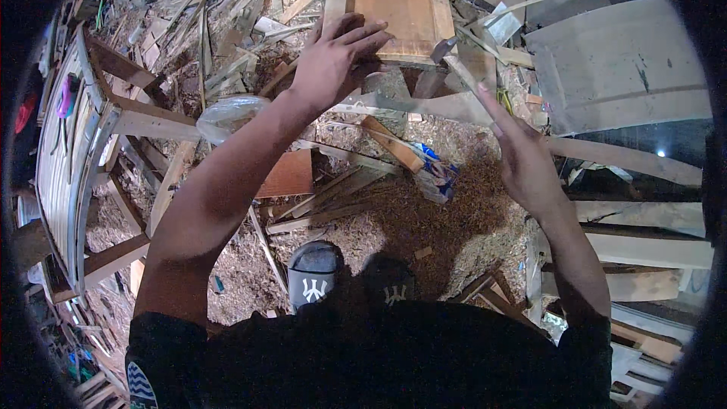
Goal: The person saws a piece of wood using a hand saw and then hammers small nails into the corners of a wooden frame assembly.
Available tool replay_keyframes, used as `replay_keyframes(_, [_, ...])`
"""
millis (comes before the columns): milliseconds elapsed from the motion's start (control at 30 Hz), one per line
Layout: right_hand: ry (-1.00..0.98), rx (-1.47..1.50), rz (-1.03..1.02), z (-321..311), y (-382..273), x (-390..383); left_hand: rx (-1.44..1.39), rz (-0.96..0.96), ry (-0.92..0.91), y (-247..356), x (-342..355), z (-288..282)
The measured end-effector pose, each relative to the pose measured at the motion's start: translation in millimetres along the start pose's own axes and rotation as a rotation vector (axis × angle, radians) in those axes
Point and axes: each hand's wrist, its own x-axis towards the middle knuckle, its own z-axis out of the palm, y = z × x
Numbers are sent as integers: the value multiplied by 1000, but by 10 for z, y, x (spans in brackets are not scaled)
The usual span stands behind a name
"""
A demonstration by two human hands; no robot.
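A shallow wooden drawer-like frame (394, 1) with a brown panel inside lies at the top middle, beyond my feet. My left hand (338, 57) rests over its near left corner, fingers stretched out and slightly apart; whether the thumb presses on the frame's near end is hidden. My right hand (521, 153) is closed round the wooden handle of a hammer (460, 70). The hammer's dark head is close to the near right corner of the frame; I cannot tell if they touch.
Wood scraps and shavings cover the floor around my sandals (313, 271). A slatted wooden piece (64, 151) stands at left. Large boards (621, 68) and several planks (644, 251) lie at right. A crumpled blue wrapper (437, 174) and clear plastic (231, 117) lie between.
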Motion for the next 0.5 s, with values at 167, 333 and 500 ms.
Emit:
replay_keyframes(167, [175, 37, -87, -146, -140, 60, 8, -2, 17, -9, -17, 9])
replay_keyframes(333, [232, -17, -167, 6, 43, 9, 7, -4, 27, 8, -12, -2])
replay_keyframes(500, [86, 78, -25, -46, -15, -27, 1, -22, 10, 32, -2, -4])
